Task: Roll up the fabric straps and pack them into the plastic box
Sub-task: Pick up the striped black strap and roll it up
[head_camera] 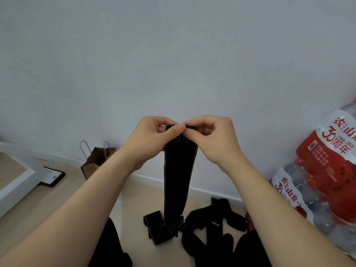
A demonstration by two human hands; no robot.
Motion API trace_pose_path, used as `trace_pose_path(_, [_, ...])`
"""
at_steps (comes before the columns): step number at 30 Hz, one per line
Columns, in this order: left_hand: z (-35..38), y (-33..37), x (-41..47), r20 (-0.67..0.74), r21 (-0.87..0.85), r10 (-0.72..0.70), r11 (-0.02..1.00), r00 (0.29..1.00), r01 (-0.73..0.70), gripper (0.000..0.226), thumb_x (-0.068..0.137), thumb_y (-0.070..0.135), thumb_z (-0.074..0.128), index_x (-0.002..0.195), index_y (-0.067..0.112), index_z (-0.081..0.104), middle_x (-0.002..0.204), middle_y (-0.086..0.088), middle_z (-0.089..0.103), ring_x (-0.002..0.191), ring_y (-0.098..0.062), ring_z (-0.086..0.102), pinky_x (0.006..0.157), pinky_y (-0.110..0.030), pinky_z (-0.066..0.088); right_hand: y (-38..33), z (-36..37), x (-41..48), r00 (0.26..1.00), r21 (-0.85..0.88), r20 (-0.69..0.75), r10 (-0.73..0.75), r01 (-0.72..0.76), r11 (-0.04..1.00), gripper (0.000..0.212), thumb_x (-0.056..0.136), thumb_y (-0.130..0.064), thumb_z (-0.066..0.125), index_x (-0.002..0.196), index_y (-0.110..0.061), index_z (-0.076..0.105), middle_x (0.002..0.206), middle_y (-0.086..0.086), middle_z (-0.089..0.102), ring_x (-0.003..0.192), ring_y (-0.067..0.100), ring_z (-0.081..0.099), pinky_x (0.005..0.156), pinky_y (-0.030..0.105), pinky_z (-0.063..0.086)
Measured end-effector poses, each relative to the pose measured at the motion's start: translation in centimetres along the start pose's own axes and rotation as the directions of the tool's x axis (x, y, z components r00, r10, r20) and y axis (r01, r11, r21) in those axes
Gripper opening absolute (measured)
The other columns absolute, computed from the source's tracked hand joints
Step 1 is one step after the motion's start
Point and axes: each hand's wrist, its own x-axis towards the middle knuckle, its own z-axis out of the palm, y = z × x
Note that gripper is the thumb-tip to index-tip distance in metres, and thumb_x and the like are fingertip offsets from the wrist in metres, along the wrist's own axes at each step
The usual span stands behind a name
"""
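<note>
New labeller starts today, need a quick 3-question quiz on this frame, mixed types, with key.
1. True or false: the left hand and right hand both pinch the top end of the black strap.
2. What stands by the wall, left of the strap? A) brown paper bag B) bucket C) chair
3. Fill in: the strap's lower end lies folded on the ____.
Key: 1 true; 2 A; 3 floor.
</note>
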Motion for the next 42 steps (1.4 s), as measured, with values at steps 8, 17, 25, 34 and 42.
trace_pose_path(8, [-0.4,-0.3,0.2,0.038,-0.138,0.014,0.990,0.999,-0.008,0.017,0.088,0.018,0.087,0.104,0.014,0.085,0.103,-0.017,0.082,0.099,-0.031,0.081,0.080,-0.030,0.063,-0.2,-0.9,-0.3,0.996,0.003,0.085,-0.016,0.016,1.000,0.003,0.092,-0.019,0.088,0.094,-0.021,0.087,0.088,-0.001,0.084,0.088,0.027,0.081,0.089,0.051,0.065])
trace_pose_path(17, [-0.2,-0.4,0.1,0.056,-0.123,0.038,0.992,0.998,-0.031,0.029,0.091,0.006,0.082,0.117,0.016,0.080,0.108,-0.014,0.082,0.103,-0.028,0.080,0.089,-0.032,0.064,0.4,-1.0,0.1,0.999,-0.143,0.037,0.002,0.004,0.990,0.003,0.094,-0.023,0.085,0.097,-0.025,0.086,0.088,-0.004,0.083,0.085,0.020,0.080,0.088,0.047,0.065])
trace_pose_path(25, [0.6,-0.3,-0.1,0.016,0.033,0.029,0.999,0.999,-0.029,0.020,0.106,0.026,0.069,0.107,0.011,0.081,0.094,-0.015,0.083,0.090,-0.034,0.082,0.084,-0.050,0.067,0.4,-0.8,-0.1,0.999,-0.093,-0.019,-0.027,0.025,0.995,0.012,0.088,-0.016,0.090,0.095,-0.025,0.086,0.085,-0.010,0.083,0.082,0.012,0.080,0.081,0.033,0.066])
trace_pose_path(34, [0.4,-0.4,-0.4,0.044,0.009,0.154,0.988,0.987,-0.154,0.027,0.096,-0.001,0.075,0.114,0.017,0.084,0.107,-0.006,0.084,0.106,-0.022,0.080,0.095,-0.029,0.062,0.8,-1.2,-0.1,0.980,0.074,0.129,0.151,-0.162,0.984,0.010,0.094,-0.027,0.086,0.100,-0.020,0.083,0.092,0.003,0.084,0.092,0.021,0.082,0.086,0.035,0.064])
trace_pose_path(42, [0.2,-0.3,-0.4,0.054,0.024,0.112,0.993,0.992,-0.113,0.019,0.105,0.017,0.070,0.121,0.014,0.078,0.105,-0.010,0.083,0.101,-0.028,0.081,0.094,-0.047,0.065,0.6,-1.0,-0.3,0.993,0.175,0.102,0.063,-0.081,0.981,0.020,0.087,-0.012,0.091,0.093,-0.028,0.082,0.097,0.005,0.084,0.094,0.022,0.082,0.085,0.029,0.063])
